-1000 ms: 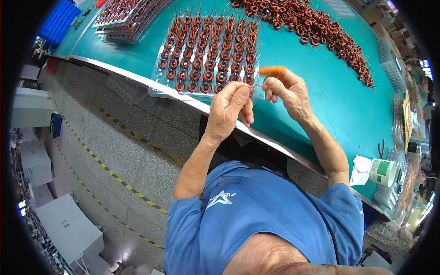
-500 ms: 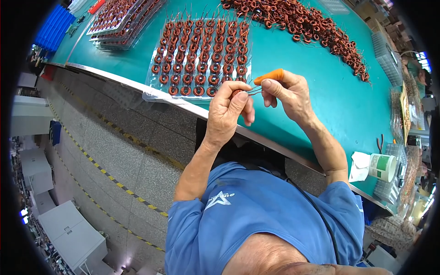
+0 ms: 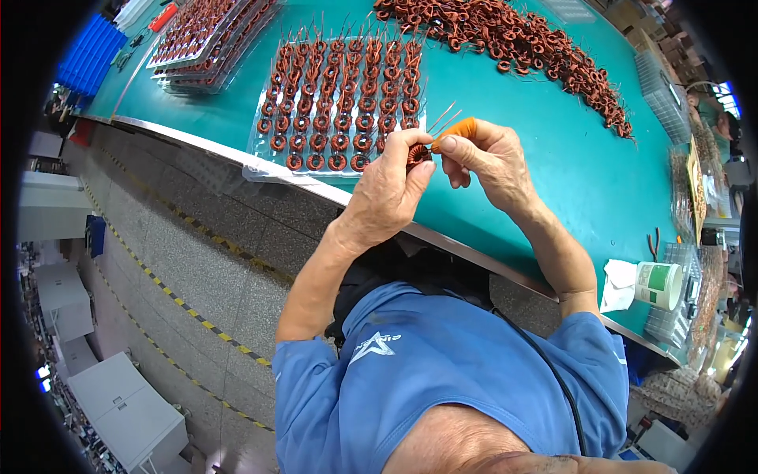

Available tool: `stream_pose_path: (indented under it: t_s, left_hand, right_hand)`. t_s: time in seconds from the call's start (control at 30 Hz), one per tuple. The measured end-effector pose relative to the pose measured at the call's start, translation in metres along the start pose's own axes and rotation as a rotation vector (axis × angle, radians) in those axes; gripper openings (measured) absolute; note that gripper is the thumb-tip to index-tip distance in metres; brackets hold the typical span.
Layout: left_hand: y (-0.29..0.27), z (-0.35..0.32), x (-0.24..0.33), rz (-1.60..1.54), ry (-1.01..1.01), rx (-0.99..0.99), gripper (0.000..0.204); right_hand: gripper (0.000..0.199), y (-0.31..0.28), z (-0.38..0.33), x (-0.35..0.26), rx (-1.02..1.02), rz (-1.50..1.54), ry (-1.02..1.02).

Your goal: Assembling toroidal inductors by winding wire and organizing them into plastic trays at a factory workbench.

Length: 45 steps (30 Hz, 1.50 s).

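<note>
A copper-wound toroidal coil (image 3: 416,155) sits between the thumb and fingers of my left hand (image 3: 383,196), which is closed on it. Two wire leads (image 3: 447,117) rise from the coil up and to the right. My right hand (image 3: 496,162) is closed in a pinch at the base of these leads, an orange finger cot (image 3: 459,134) on its index finger. Just beyond my left hand lies a clear plastic tray (image 3: 257,155) with rows of similar coils, their leads standing up. The exact contact between the right fingertips and the wires is partly hidden.
A long heap of loose coils (image 3: 545,55) lies on the green table (image 3: 505,95) at the far right. Stacked filled trays (image 3: 209,47) and blue bins (image 3: 91,49) stand at far left. Pliers (image 3: 654,243) and a white-green tub (image 3: 659,286) are at right.
The coil has turned, so its leads now point up and away instead of right. My right fingers have moved in closer to the coil, and my left wrist has shifted slightly left.
</note>
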<state>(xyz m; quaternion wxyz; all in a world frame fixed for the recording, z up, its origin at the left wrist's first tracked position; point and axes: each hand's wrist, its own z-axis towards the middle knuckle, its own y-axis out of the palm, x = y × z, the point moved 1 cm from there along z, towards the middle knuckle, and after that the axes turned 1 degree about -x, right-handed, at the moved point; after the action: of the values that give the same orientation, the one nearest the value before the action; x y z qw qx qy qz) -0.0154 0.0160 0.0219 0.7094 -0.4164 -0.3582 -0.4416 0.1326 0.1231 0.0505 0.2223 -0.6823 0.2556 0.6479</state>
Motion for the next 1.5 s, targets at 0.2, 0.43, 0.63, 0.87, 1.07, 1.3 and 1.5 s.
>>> stream_pose_path:
  t_s: [0.2,0.43,0.63,0.87,1.07,1.3,1.5]
  left_hand:
    - [-0.018,0.008,0.01,0.034,-0.072,-0.221,0.031]
    - [-0.008,0.008,0.018,-0.214,-0.203,-0.139,0.031]
    - [0.013,0.003,0.014,-0.574,-0.126,-0.037,0.028]
    - [0.026,0.004,0.011,0.067,0.047,0.018,0.025]
    - [0.031,0.002,0.008,-0.552,-0.143,0.037,0.021]
    - [-0.01,-0.006,-0.005,-0.423,-0.162,0.099,0.015]
    - [-0.111,-0.024,-0.041,-0.009,-0.201,0.444,0.015]
  right_hand:
    - [0.025,-0.007,-0.002,-0.001,-0.064,0.09,0.039]
    - [0.02,0.001,-0.014,-0.015,0.027,0.018,-0.067]
    - [0.014,0.004,-0.02,-0.015,0.107,0.121,-0.143]
    - [0.011,0.003,-0.021,-0.013,0.198,-0.554,-0.597]
    - [0.015,0.001,-0.018,-0.01,0.157,-0.035,-0.191]
    - [0.025,-0.011,-0.003,0.007,0.249,-0.05,-0.32]
    - [0.028,-0.044,0.026,0.049,0.444,-0.078,-0.276]
